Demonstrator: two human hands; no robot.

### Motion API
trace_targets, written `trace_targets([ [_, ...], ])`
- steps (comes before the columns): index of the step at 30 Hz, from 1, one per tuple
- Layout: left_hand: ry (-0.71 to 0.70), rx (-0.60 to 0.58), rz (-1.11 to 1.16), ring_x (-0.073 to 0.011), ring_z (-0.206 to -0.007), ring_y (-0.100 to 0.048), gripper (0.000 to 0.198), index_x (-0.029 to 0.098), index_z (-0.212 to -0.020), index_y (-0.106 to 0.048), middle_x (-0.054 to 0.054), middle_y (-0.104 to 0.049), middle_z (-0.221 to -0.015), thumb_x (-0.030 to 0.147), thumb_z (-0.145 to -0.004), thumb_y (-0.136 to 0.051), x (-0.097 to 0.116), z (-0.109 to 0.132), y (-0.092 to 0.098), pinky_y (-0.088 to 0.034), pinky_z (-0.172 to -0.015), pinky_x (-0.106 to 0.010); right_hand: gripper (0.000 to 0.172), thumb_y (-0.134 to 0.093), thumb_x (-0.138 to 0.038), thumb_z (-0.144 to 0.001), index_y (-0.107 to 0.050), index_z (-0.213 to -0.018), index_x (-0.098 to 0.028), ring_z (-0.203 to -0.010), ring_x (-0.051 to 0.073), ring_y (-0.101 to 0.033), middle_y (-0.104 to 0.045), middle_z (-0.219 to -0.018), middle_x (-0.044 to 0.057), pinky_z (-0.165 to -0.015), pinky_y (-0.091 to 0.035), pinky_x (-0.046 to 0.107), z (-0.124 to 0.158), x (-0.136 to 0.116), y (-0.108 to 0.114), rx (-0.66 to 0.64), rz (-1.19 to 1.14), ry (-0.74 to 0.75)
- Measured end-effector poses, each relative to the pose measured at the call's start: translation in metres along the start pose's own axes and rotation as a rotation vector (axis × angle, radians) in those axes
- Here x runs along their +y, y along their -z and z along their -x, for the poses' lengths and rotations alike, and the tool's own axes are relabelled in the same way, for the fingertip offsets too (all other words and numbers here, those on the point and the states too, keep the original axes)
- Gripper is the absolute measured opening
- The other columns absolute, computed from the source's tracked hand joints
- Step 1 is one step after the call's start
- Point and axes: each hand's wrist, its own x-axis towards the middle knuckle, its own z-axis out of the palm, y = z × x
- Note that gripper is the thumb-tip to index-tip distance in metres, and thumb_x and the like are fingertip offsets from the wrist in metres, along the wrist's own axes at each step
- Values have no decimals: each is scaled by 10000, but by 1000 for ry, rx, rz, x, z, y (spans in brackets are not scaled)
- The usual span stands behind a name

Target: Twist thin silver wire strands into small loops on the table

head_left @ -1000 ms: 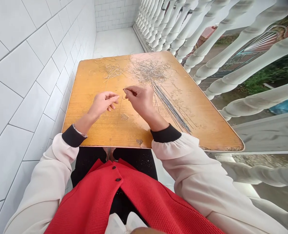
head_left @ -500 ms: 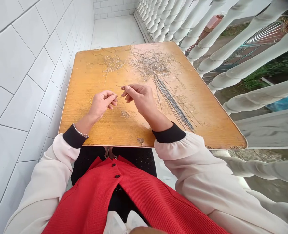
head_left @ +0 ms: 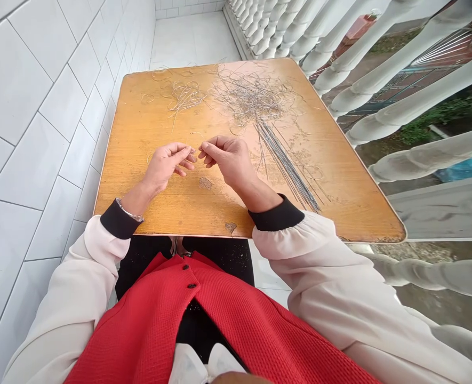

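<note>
Over the middle of the wooden table (head_left: 135, 125), my left hand (head_left: 169, 162) pinches a thin wire (head_left: 149, 158) whose curved end shows behind that hand. Close on its right, my right hand (head_left: 228, 157) has thumb and forefinger pressed together on a fine wire, too thin to follow clearly between the fingers. The fingertips of the two hands almost meet. Farther back lie a small bunch of bent pale wires (head_left: 188, 98) and a large tangle of wires (head_left: 255, 98). A bundle of straight dark rods (head_left: 289, 165) runs from the tangle towards the right front.
A white tiled wall (head_left: 28, 122) rises along the left. White balusters (head_left: 374, 125) line the right side, close to the table's edge. Two worn patches (head_left: 206, 183) mark the tabletop near my hands.
My hands have come closer together, the right moving slightly left. The left hand's lower fingers have spread a little. The view has shifted slightly.
</note>
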Motion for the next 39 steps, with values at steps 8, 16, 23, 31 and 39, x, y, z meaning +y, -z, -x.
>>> trace_targets([
  [8, 34, -5, 29, -34, -532, -643, 129, 142, -933, -692, 32, -715, -676, 167, -1039, -623, 2, 0, 0, -428, -510, -142, 324, -784, -341, -960, -646, -703, -199, -557, 71, -559, -694, -716, -3, -551, -492, 200, 1, 1, -1, 19, -1, 64],
  [16, 72, -60, 0, -49, -544, -689, 111, 145, -901, -670, 34, -725, -673, 143, -1012, -664, 0, 1, -5, -458, -522, -139, 343, -798, -447, -947, -630, -754, -219, -599, 95, -623, -701, -731, -1, -590, -526, 218, -1, 6, -2, 10, -99, -18],
  [23, 65, -54, 17, -64, -591, -728, 163, 141, -846, -649, 19, -747, -712, 116, -1007, -653, -3, 1, -7, -483, -534, -141, 292, -805, -368, -934, -668, -730, -211, -557, 74, -533, -659, -696, -19, -565, -468, 211, 2, 10, -7, 31, -165, -20],
  [31, 46, -17, -21, -73, -667, -752, 94, 141, -924, -708, -8, -788, -797, 149, -1008, -669, -7, 0, -6, -523, -600, -148, 271, -823, -355, -894, -682, -712, -214, -566, 83, -494, -637, -690, -22, -574, -453, 232, 3, 11, -9, 61, -107, 18],
  [39, 25, -28, 16, -79, -655, -744, 110, 136, -919, -714, -5, -778, -773, 140, -1010, -652, -6, 0, -4, -523, -589, -166, 190, -840, -273, -834, -721, -698, -215, -559, 82, -463, -631, -664, -33, -577, -452, 233, 3, 13, -8, 53, -128, 19],
])
